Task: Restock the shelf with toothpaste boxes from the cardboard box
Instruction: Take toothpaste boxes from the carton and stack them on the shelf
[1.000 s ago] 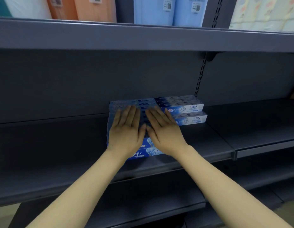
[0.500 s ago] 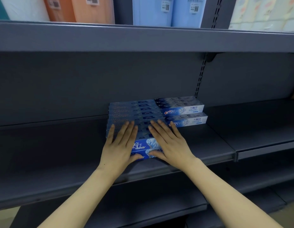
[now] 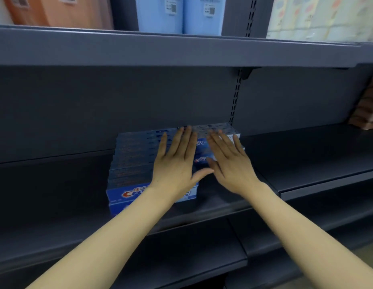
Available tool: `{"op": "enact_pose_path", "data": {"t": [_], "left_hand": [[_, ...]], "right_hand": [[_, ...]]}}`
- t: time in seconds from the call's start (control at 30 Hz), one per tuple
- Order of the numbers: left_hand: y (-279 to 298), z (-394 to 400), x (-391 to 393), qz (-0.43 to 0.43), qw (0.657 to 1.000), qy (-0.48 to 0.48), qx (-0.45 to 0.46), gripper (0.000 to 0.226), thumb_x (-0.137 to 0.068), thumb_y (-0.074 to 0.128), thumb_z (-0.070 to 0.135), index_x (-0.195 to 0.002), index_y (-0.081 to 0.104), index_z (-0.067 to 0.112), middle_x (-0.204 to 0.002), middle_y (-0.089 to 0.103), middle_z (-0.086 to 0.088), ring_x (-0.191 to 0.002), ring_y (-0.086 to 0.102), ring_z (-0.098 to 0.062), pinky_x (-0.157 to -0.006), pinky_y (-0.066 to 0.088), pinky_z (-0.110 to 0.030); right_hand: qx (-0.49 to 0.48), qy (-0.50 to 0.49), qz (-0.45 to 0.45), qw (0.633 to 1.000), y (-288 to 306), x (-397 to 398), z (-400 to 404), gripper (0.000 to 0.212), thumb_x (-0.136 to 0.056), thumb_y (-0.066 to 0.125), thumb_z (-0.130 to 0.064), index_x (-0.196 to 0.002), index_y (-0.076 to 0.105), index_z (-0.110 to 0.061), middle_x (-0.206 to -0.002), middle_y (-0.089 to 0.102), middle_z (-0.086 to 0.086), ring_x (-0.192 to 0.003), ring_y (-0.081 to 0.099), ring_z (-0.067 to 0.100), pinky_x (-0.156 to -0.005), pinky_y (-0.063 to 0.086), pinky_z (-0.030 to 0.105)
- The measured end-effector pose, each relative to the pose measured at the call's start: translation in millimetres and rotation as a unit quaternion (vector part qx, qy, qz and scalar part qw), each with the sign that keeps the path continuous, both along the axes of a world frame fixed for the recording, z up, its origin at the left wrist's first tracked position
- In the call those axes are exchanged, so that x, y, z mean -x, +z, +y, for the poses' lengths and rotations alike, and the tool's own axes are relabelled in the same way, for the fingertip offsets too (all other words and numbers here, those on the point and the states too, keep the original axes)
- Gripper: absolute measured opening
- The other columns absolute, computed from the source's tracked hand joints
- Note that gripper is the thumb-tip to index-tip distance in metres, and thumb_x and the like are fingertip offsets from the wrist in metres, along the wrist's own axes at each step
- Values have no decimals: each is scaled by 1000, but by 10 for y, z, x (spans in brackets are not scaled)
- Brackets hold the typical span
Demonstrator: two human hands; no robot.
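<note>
Several blue toothpaste boxes (image 3: 133,163) lie flat in a two-layer block on the dark grey shelf (image 3: 56,184), just left of the slotted upright. My left hand (image 3: 175,161) lies flat on top of the block with fingers straight. Beside it my right hand (image 3: 229,163) is spread flat over the right end of the rear boxes, thumb near the left thumb. The front boxes show their printed faces below my left wrist. No cardboard box is in view.
An upper shelf (image 3: 181,51) overhangs the block, carrying orange packs (image 3: 56,11) and pale blue packs (image 3: 179,15). A slotted upright (image 3: 235,101) divides the bays. The neighbouring shelf (image 3: 317,163) runs to the right, with a brownish pack (image 3: 367,109) at its far edge. Lower shelves sit below.
Both hands have slid from the front of the block toward its back and right. The view has shifted, and the front boxes now show more to the left.
</note>
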State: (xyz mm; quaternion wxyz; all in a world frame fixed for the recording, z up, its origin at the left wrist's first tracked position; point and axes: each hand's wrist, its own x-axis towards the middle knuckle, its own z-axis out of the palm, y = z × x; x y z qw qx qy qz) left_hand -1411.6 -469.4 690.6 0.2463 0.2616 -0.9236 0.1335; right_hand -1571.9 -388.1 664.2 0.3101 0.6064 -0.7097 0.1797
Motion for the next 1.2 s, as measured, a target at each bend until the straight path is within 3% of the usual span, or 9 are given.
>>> {"op": "enact_pose_path", "data": {"t": [0.07, 0.13, 0.2, 0.27, 0.33, 0.5, 0.73, 0.9, 1.2], "left_hand": [[66, 95, 236, 1, 1000, 15, -2, 91, -82, 24, 69, -139, 42, 0, -146, 40, -15, -135, 40, -27, -110, 22, -51], [89, 131, 482, -30, 999, 19, -23, 93, -85, 26, 69, -150, 13, 3, -158, 9, -12, -146, 12, -24, -115, 1, -45], [73, 132, 711, -74, 994, 42, -69, 99, -87, 35, 68, -149, -12, 6, -158, -14, -8, -146, -11, -21, -115, -12, -42], [18, 87, 929, -118, 986, 80, -83, 104, -87, 41, 66, -148, -17, 5, -157, -16, -9, -145, -15, -22, -116, -11, -43], [-48, -2, 1111, -148, 978, 111, -98, 105, -87, 43, 64, -148, -17, 3, -158, -14, -11, -146, -14, -24, -118, -7, -44], [-110, -194, 1353, -207, 955, 172, -123, 101, -89, 45, 60, -149, -12, 2, -158, -8, -14, -146, -7, -27, -119, -2, -44], [-151, -346, 1493, -249, 929, 232, -144, 114, -82, 61, 56, -147, -15, 0, -157, -6, -16, -146, -4, -30, -119, 0, -44], [-181, -397, 1513, -215, 940, 225, -143, 104, -85, 64, 42, -149, -6, -1, -157, 4, -16, -146, 6, -29, -120, 2, -40], [-151, -443, 1520, -207, 945, 212, -136, 102, -81, 71, 37, -148, 6, -4, -153, 18, -20, -142, 19, -31, -118, 14, -37]], "right_hand": [[-13, -6, 6, 1000, 40, 255, 36, 54, -95, 30, -28, -142, 37, -3, -148, 39, 11, -140, 30, 23, -119, 6, 39], [-47, -5, 1, 999, 62, 505, 58, 55, -94, 28, -26, -143, 35, -1, -149, 37, 11, -139, 29, 21, -119, 5, 37], [-101, 1, 1, 995, 71, 737, 47, 63, -92, 26, -34, -147, 24, -3, -154, 24, 7, -143, 17, 17, -117, -8, 31], [-161, 5, 3, 987, 53, 957, 8, 72, -93, 27, -45, -151, 4, -9, -159, 3, 2, -145, -1, 12, -115, -19, 27], [-213, 4, -3, 977, 11, 1111, -55, 80, -95, 38, -47, -151, -7, -12, -159, -9, 0, -145, -12, 11, -114, -20, 30], [-236, -6, -7, 972, -69, 1276, -226, 87, -95, 44, -49, -151, -10, -10, -159, -11, 3, -147, -10, 17, -113, -16, 34], [-249, -10, -48, 967, -78, 1426, -440, 98, -89, 57, -45, -150, -11, -8, -159, -11, 5, -147, -11, 18, -118, -10, 36], [-280, 20, -73, 957, -39, 1508, -554, 105, -84, 63, -47, -150, -8, -7, -160, -7, 6, -147, -7, 20, -119, -6, 34], [-304, 19, -75, 950, 12, 1469, -596, 106, -85, 64, -43, -150, -10, -5, -159, -9, 10, -147, -8, 24, -119, -6, 34]]}}
